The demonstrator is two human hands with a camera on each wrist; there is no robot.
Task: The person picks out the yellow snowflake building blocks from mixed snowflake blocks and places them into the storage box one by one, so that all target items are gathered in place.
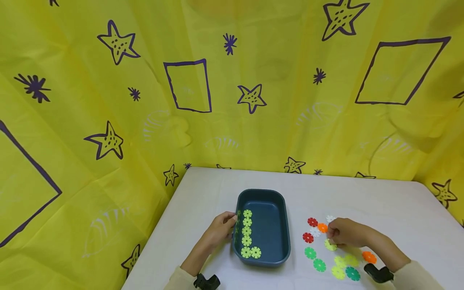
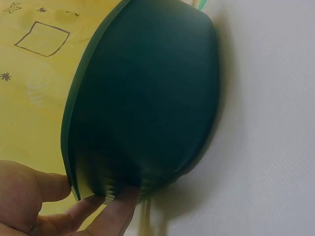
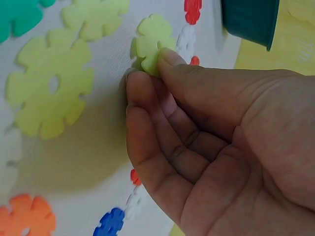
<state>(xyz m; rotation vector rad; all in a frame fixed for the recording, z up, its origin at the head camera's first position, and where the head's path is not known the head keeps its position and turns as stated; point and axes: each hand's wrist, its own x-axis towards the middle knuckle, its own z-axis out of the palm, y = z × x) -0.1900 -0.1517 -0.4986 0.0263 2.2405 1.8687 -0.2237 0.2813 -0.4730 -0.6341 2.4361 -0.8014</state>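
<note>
A dark blue-green plastic tray (image 1: 272, 225) lies on the table with my left hand (image 1: 220, 227) gripping its left rim, thumb on the edge and fingers against the outer wall (image 2: 147, 88). Inside, several yellow-green notched plastic discs (image 1: 246, 230) form a column along the left side, with one more disc (image 1: 255, 252) beside the lowest. To the right of the tray, my right hand (image 1: 348, 233) pinches a yellow-green disc (image 3: 151, 38) between thumb and fingertips, close over the table. The other fingers of that hand are curled in.
Around the right hand lie loose discs: red (image 1: 308, 237), white (image 1: 314, 232), orange (image 1: 369, 257), green (image 1: 319, 265), dark green (image 1: 353, 274) and yellow-green (image 1: 338, 272). A blue disc (image 3: 109, 222) shows in the right wrist view. A yellow patterned cloth (image 1: 224, 133) hangs behind the white table (image 1: 214, 185).
</note>
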